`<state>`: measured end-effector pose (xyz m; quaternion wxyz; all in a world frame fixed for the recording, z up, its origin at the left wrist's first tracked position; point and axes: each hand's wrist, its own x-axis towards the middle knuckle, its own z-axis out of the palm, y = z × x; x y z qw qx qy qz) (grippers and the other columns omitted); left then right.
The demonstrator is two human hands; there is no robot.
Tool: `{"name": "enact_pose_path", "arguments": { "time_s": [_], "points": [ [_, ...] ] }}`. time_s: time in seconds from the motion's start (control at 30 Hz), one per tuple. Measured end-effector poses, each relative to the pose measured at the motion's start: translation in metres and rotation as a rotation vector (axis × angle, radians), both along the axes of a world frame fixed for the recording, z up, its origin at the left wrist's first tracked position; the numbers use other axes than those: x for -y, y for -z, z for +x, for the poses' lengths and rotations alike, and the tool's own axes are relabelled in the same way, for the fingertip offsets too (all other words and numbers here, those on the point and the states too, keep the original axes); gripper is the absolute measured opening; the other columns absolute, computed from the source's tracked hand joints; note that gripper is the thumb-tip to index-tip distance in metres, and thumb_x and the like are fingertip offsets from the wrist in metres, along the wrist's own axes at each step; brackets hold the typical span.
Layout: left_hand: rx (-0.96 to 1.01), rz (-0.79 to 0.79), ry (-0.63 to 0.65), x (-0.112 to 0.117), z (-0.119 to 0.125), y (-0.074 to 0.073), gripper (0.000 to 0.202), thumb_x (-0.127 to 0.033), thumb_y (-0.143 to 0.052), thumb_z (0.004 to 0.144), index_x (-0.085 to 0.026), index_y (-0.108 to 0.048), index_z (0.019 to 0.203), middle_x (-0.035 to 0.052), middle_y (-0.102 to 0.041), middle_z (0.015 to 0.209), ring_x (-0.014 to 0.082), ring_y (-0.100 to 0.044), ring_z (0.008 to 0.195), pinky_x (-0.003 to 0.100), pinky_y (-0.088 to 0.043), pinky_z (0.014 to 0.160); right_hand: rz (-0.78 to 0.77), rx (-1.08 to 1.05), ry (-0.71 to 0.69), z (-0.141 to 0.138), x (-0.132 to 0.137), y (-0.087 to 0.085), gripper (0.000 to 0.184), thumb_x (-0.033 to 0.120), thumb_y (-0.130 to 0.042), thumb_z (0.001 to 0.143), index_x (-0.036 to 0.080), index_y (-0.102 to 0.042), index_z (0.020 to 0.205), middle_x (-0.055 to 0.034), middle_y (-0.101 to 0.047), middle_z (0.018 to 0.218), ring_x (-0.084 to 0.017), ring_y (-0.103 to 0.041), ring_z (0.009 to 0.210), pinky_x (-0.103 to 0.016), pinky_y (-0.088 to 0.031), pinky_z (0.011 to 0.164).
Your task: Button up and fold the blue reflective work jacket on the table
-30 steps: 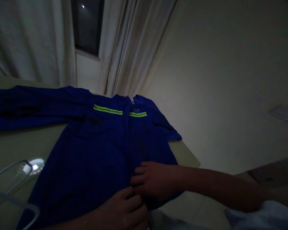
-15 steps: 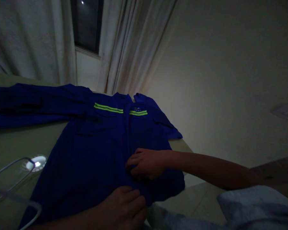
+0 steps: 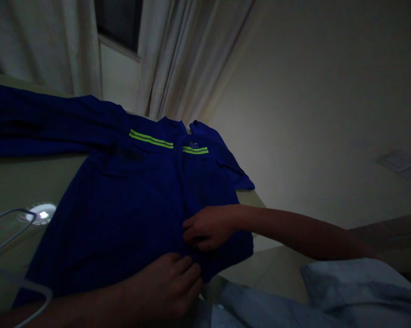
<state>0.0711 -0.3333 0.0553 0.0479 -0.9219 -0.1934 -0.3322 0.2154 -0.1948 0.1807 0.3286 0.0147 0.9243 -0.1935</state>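
Head camera shows a navy work jacket [image 3: 123, 205] of woven fabric, spread flat on a table [image 3: 28, 177], with neon-yellow reflective stripes [image 3: 151, 139] across its chest. Its front edge sits gripped between the curled fingers of the left hand [image 3: 164, 284] and right hand [image 3: 208, 228].

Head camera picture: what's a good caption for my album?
Left hand and right hand on a blue shirt with yellow stripes, lying on a table.

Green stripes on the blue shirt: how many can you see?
4. Two green stripes run across the blue work shirt on the picture's left of the front opening, and two more green stripes on its right. Others could be hidden where the shirt is folded or underneath.
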Motion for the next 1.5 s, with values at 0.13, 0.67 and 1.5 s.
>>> {"name": "enact_pose_path", "arguments": {
  "time_s": [0.13, 0.67, 1.5],
  "points": [
    [0.003, 0.001, 0.008, 0.002, -0.003, -0.002, 0.010, -0.017, -0.063, 0.095, -0.018, -0.058, 0.086, 0.0006, -0.059, 0.072, 0.0181, -0.054, 0.060, 0.035, -0.031, 0.050, 0.086, 0.110, 0.041, 0.001, -0.002, 0.009, 0.010, 0.026, -0.059, 0.103, 0.021, -0.067, 0.108, -0.0034, -0.066, 0.104, -0.015, -0.059, 0.074, -0.027, -0.031, 0.056],
    [0.006, 0.001, 0.074, 0.004, -0.004, -0.010, 0.018, -0.019, -0.068, 0.092, -0.020, -0.055, 0.080, -0.0006, -0.056, 0.072, 0.0160, -0.053, 0.057, 0.035, -0.031, 0.044, 0.538, -0.110, -0.229, 0.013, -0.069, 0.033, 0.014, 0.020, -0.051, 0.106, 0.019, -0.065, 0.109, -0.0074, -0.070, 0.105, -0.019, -0.059, 0.084, -0.034, -0.032, 0.074],
    [0.058, 0.021, 0.115, 0.000, -0.005, -0.007, 0.025, -0.020, -0.069, 0.094, -0.019, -0.055, 0.073, -0.0007, -0.052, 0.070, 0.0138, -0.050, 0.056, 0.033, -0.034, 0.044, 0.847, 0.098, -0.047, -0.038, -0.182, 0.026, 0.030, 0.015, -0.050, 0.099, 0.017, -0.064, 0.124, -0.0127, -0.077, 0.110, -0.027, -0.069, 0.097, -0.038, -0.038, 0.088]
  ]
}}
